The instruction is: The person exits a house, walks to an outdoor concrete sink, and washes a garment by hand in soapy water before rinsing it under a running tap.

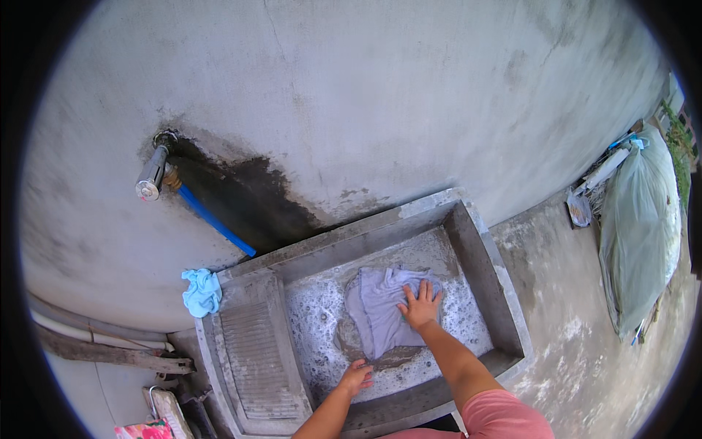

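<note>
A wet grey-purple cloth garment (378, 307) lies spread in soapy water (312, 307) inside a concrete wash sink (496, 274). My right hand (421, 307) rests flat on the garment's right part, fingers spread. Near the garment's lower edge is my left hand (356, 377), fingers slightly curled and apart, over the suds; nothing shows in its grasp. The ribbed washboard slab (258, 351) forms the sink's left side. A light blue cloth (202, 292) sits bunched on the sink's upper left corner.
A metal tap (152, 178) with a blue hose (216, 219) comes out of the wall above the sink. At the right stands a large tied plastic sack (639, 236) on the concrete ground. A wooden beam (115, 352) and white pipe (82, 332) lie at the lower left.
</note>
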### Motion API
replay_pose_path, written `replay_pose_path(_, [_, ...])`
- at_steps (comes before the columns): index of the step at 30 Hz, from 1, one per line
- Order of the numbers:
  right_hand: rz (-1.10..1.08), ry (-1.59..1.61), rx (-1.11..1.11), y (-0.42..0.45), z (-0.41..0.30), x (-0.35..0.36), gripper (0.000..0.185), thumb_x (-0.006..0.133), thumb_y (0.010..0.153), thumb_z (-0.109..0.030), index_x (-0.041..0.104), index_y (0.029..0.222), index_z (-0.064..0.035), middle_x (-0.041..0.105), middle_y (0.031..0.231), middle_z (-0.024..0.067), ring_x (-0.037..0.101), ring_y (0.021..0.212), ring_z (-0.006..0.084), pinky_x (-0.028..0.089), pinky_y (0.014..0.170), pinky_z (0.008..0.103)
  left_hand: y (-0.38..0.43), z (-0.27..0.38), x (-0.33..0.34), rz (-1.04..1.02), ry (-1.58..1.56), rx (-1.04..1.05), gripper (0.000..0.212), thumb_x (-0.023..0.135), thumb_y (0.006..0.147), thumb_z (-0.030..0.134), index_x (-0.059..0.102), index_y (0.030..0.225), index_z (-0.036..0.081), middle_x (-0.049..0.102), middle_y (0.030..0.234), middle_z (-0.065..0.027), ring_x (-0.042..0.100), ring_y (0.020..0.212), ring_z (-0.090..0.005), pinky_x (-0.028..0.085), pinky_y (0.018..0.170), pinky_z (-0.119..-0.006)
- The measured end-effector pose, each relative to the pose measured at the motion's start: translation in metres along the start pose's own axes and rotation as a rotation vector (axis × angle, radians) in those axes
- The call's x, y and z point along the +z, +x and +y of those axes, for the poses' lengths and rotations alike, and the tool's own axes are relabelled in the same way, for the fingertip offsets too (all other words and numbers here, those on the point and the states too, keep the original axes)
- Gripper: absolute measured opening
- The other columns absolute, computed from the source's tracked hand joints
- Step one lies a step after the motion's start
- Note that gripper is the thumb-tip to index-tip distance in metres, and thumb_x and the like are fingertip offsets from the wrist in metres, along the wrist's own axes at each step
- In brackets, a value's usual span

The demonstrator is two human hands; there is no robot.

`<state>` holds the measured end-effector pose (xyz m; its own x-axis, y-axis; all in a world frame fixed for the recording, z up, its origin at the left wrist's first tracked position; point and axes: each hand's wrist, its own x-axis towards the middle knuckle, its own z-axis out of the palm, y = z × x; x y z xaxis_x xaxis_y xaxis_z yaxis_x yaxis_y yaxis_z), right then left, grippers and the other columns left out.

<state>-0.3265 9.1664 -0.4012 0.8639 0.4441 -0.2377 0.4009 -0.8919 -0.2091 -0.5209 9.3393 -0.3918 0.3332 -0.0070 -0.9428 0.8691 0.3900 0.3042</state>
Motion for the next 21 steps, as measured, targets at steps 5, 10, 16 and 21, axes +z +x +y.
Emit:
replay_pose_path(5, [-0.079,-0.072,-0.446,-0.032,-0.016,0.015,0.052,0.058,0.075,-0.044,0.052,0.116,-0.0131,0.04,0.127,0.02,0.031,0.122,0.0365,0.025,0.097,0.0559,0.007,0.004,0.02,-0.055,-0.319,-0.168,0.06,0.065,0.078,0.023,0.031,0.128,0.019,0.035,0.124,-0.0145,0.041,0.106,-0.0321,0.043,0.084,-0.054])
replay_pose_path(10, [0.17,0.451,0.17,-0.027,0.007,-0.001,0.039,0.065,0.072,-0.029,0.054,0.097,-0.0006,0.047,0.113,0.0196,0.046,0.103,0.0366,0.038,0.086,0.0449,0.008,0.022,0.057,-0.111,-0.54,-0.239,0.063,0.059,0.081,0.041,0.027,0.13,0.02,0.021,0.138,-0.018,0.027,0.124,-0.0399,0.032,0.092,-0.063])
replay_pose_path(16, [0.172,0.864,-0.198,-0.105,-0.099,-0.062,0.037,0.067,0.071,-0.018,0.052,0.097,0.0031,0.047,0.109,0.0204,0.049,0.098,0.0381,0.042,0.084,0.0408,0.036,0.034,0.027,-0.957,-0.768,0.24,0.064,0.041,0.084,0.056,0.038,0.125,0.006,0.043,0.125,-0.0169,0.036,0.12,-0.0358,0.031,0.097,-0.053])
replay_pose_path(21, [0.105,0.714,-0.253,-0.122,-0.139,-0.081,0.028,0.063,0.075,-0.017,0.054,0.1,-0.0053,0.049,0.097,0.0153,0.054,0.087,0.0347,0.047,0.068,0.0411,0.05,0.007,0.031,-0.574,-0.613,0.591,0.057,0.038,0.088,0.05,0.042,0.123,0.005,0.048,0.123,-0.0143,0.043,0.116,-0.0301,0.033,0.098,-0.049])
